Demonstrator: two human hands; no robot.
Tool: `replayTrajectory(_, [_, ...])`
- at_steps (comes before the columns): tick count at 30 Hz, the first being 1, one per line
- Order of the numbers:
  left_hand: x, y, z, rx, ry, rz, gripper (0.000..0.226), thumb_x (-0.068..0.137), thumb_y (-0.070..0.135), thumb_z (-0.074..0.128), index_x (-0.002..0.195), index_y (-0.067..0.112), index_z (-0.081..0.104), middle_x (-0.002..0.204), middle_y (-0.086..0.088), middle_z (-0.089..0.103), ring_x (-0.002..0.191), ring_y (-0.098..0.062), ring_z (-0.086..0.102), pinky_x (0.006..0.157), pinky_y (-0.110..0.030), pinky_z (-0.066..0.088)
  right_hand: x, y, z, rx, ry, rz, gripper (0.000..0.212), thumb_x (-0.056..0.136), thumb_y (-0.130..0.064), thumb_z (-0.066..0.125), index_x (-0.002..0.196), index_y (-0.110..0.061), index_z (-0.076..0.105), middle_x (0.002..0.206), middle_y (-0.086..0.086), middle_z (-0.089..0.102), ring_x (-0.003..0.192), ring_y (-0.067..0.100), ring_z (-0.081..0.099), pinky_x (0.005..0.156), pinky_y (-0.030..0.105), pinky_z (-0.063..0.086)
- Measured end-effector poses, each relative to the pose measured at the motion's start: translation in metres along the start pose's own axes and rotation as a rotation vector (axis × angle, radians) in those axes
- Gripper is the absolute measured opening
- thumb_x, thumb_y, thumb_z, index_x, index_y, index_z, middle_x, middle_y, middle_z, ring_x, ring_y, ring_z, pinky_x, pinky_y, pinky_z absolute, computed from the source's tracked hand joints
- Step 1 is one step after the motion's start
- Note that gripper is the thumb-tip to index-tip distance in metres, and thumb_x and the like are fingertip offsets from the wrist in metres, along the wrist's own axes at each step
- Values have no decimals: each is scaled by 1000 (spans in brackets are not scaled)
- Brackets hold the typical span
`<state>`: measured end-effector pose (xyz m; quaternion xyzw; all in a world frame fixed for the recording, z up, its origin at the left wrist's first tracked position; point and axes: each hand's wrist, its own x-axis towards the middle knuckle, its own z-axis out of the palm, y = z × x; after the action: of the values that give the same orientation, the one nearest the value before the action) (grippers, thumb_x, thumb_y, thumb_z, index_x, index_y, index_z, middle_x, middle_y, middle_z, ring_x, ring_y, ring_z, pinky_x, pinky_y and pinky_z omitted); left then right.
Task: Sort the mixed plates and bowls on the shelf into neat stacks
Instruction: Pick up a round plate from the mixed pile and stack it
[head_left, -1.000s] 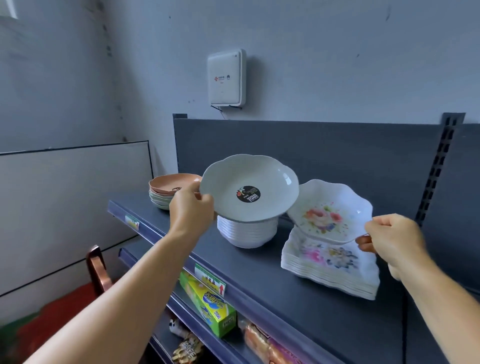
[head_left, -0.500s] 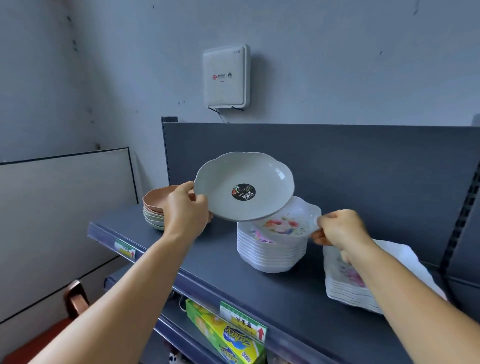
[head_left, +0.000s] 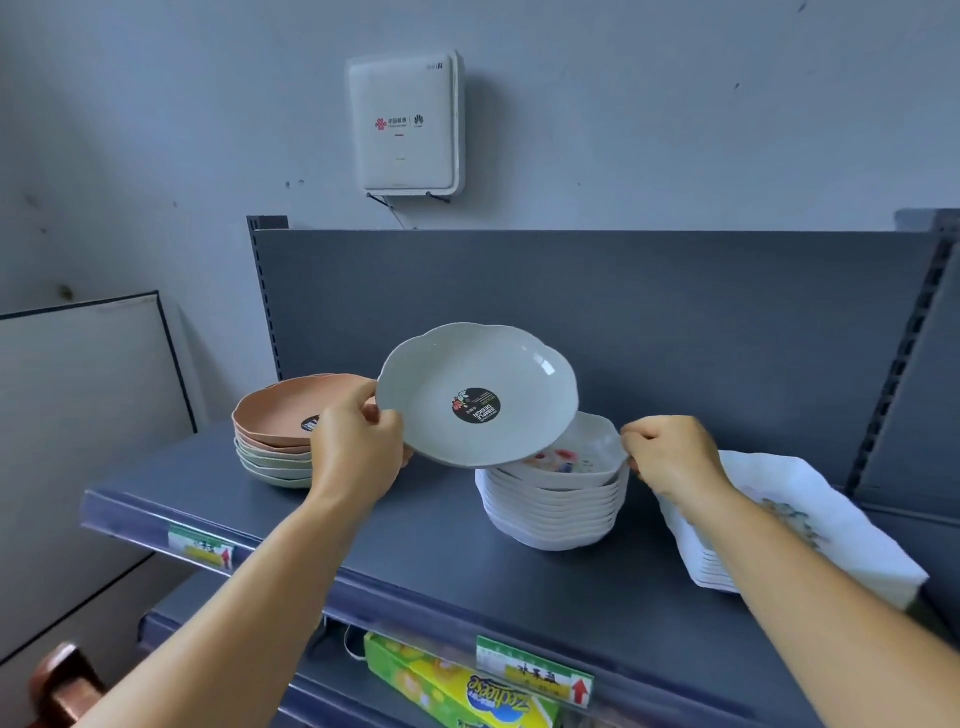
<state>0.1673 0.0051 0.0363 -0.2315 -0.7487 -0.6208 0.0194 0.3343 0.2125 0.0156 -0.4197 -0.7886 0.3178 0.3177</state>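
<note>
**Floral bowl brought home to the white stack as sorting goes on**

A small white scalloped bowl with a painted flower pattern (head_left: 571, 457) is seen set on top of the stack of white scalloped bowls (head_left: 553, 512) at the middle of the dark grey metal shelf (head_left: 415, 525), having been carried over within the last second from the pile of white square floral plates (head_left: 810, 519) at the right. Its right rim is pinched by the curled fingers of the right hand (head_left: 670, 457); release has not yet been made. A pale grey scalloped plastic plate with a round black sticker (head_left: 475, 395) is held tilted above the shelf, its left edge gripped by the left hand (head_left: 356, 447), partly over the floral bowl. The stack of peach and pale green plates (head_left: 283, 431) at the left appears the likely place for it. One mixed piece is thus judged nearly sorted, one left in hand.
</note>
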Motion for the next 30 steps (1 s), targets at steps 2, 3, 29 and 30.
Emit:
replayTrajectory(2, [4, -4, -3, 1, -15, 9, 36, 81, 0, 41, 94, 18, 69, 59, -4, 59, 47, -21, 50, 55, -29, 46, -6, -2, 1, -35, 22, -29, 25, 82, -6, 47, 57, -9, 41, 62, 9, 34, 62, 19, 26, 56, 30, 21])
replayTrajectory(3, [6, -6, -4, 2, -23, 12, 36, 80, 0, 41, 94, 19, 69, 58, -4, 59, 47, -22, 51, 56, -30, 46, -10, -3, 1, -54, 35, -40, 26, 83, -6, 47, 59, -11, 37, 62, 8, 31, 63, 18, 23, 56, 30, 18])
replayTrajectory(29, [92, -71, -117, 106, 201, -122, 26, 87, 3, 41, 94, 5, 65, 74, -16, 65, 61, -25, 54, 55, -32, 47, -40, -169, 158, 85, -275, -289, 34, 83, -25, 62, 111, -6, 58, 110, 6, 63, 98, 27, 59, 78, 34, 47])
replayTrajectory(30, [98, -75, -119, 123, 201, -141, 25, 87, 3, 40, 92, 3, 64, 71, -13, 62, 60, -24, 50, 53, -29, 43, -38, -172, 164, 78, -291, -285, 37, 84, -25, 63, 115, -6, 57, 113, 6, 62, 101, 27, 58, 79, 34, 46])
